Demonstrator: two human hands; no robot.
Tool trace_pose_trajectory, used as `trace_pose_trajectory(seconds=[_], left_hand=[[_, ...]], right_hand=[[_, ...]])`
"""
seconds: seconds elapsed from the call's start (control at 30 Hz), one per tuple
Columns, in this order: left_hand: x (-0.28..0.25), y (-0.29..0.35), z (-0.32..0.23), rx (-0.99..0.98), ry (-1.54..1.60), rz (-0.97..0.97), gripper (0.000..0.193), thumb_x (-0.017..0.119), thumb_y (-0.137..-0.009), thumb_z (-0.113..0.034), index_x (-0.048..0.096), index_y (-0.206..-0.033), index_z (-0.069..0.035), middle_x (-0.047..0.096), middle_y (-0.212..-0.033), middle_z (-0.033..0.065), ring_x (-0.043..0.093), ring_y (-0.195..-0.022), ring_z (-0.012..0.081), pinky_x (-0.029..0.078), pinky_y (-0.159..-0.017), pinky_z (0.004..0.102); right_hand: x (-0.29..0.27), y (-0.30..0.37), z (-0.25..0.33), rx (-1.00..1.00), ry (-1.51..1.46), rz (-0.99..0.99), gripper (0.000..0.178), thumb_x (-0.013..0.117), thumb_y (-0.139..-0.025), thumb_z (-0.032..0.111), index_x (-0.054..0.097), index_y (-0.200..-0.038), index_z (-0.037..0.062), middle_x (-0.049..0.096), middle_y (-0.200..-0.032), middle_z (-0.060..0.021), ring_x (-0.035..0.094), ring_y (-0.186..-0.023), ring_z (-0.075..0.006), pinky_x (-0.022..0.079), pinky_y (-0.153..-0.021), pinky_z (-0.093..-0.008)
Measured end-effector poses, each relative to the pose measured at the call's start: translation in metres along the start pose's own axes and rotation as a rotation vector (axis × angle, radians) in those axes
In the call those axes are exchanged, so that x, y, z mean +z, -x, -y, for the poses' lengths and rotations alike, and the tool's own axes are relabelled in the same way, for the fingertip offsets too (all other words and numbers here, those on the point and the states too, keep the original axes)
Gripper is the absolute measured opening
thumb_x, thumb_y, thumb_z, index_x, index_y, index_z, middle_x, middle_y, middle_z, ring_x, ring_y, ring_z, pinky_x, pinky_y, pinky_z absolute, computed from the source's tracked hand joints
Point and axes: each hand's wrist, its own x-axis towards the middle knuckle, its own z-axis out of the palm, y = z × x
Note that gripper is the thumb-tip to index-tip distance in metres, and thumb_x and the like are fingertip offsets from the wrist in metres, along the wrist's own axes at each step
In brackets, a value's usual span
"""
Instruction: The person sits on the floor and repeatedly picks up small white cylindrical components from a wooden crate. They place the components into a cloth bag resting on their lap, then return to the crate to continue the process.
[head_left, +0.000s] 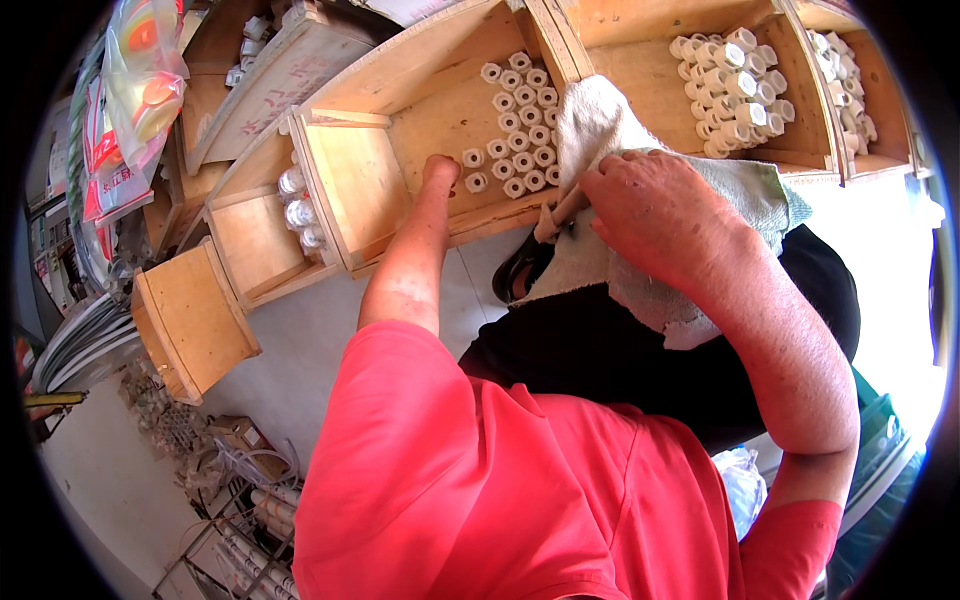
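My left hand (440, 170) reaches into a wooden bin (355, 180) and looks small and rounded, with no fingers that I can make out. Beside it, to the right, white pipe fittings (525, 130) stand in rows with their hexagonal ends up. My right hand (665, 200) lies over a worn, pale cloth (605, 120), fingers curled down onto it. One part of that cloth is draped over the bin's front corner, and the rest hangs across my dark-clothed lap. The right fingertips are partly hidden in its folds.
Another wooden bin (640, 80) to the right holds a heap of white fittings (735, 90). Smaller wooden boxes (195, 320) continue to the left, one with clear-wrapped pieces (300, 210). Plastic packets (135, 110) hang at far left. Coiled grey tubing (85, 340) lies below them.
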Motion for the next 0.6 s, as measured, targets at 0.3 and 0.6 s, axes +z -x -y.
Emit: trace_pose_trajectory(seconds=[0.3,0.6], left_hand=[[0.005,-0.014,0.009,0.126,-0.009,-0.029,0.045,0.055,-0.086,-0.006,0.052,-0.130,-0.008,0.061,-0.109,0.0130,0.060,-0.084,0.0236,0.053,-0.068,0.0383],[0.012,-0.031,0.014,0.163,-0.020,-0.057,0.043,0.053,-0.085,-0.005,0.054,-0.128,-0.008,0.063,-0.102,0.0105,0.059,-0.074,0.0198,0.051,-0.061,0.0346]], right_hand=[[0.007,-0.004,-0.001,-0.064,0.060,-0.053,0.014,0.062,-0.079,0.013,0.062,-0.088,0.0021,0.064,-0.089,-0.0122,0.063,-0.091,-0.0270,0.050,-0.082,-0.0370],[0.010,-0.007,0.003,-0.095,0.137,-0.041,0.010,0.056,-0.078,0.010,0.062,-0.084,0.0044,0.065,-0.085,-0.0105,0.064,-0.086,-0.0248,0.050,-0.079,-0.0354]])
